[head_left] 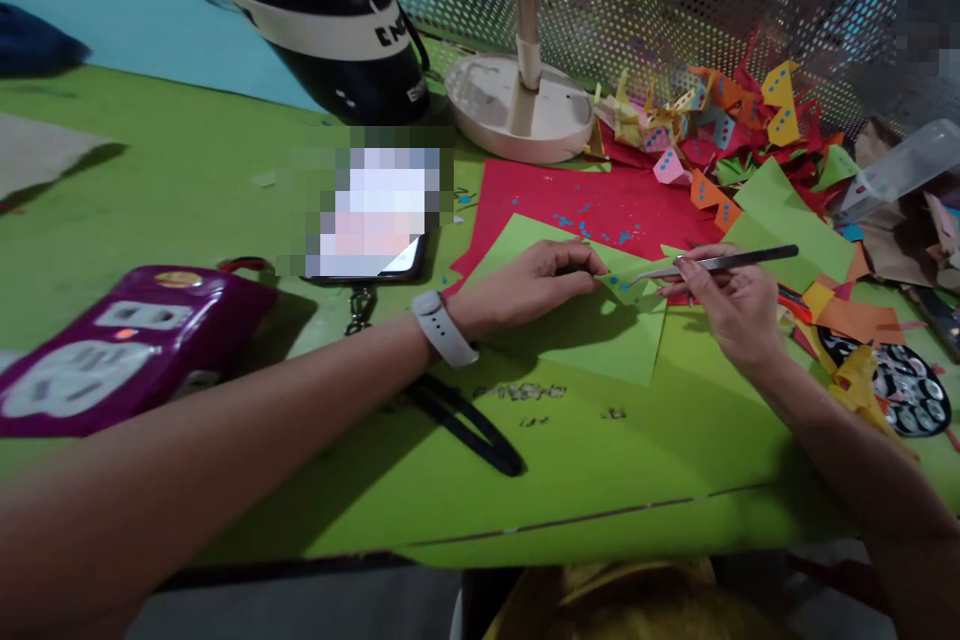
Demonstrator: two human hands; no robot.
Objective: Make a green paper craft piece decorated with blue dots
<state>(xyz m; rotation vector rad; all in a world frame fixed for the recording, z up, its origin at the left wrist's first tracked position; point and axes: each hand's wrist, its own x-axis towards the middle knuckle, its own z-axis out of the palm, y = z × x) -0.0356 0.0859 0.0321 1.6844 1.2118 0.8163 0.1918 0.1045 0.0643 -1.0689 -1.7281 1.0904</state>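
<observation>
My right hand (pixel 739 295) is closed around a pair of tweezers (pixel 757 258), dark at the back end and silver toward the bent tip. The tip points left and meets a small green paper piece (pixel 619 272) bearing blue dots. My left hand (pixel 540 280), with a pale watch band on the wrist, pinches the left end of that piece between thumb and fingers. Both hands are just above a light green paper sheet (pixel 600 340). Under its far side lies a red sheet (pixel 517 190) sprinkled with tiny blue bits.
Behind stand a fan base (pixel 517 110) and a large dark bottle (pixel 322 30). Dotted paper cutouts (pixel 712 130) pile at the back right. At left are a phone (pixel 375 220) and a purple power strip (pixel 135 340). A black strap (pixel 480 430) and silvery bits lie in front.
</observation>
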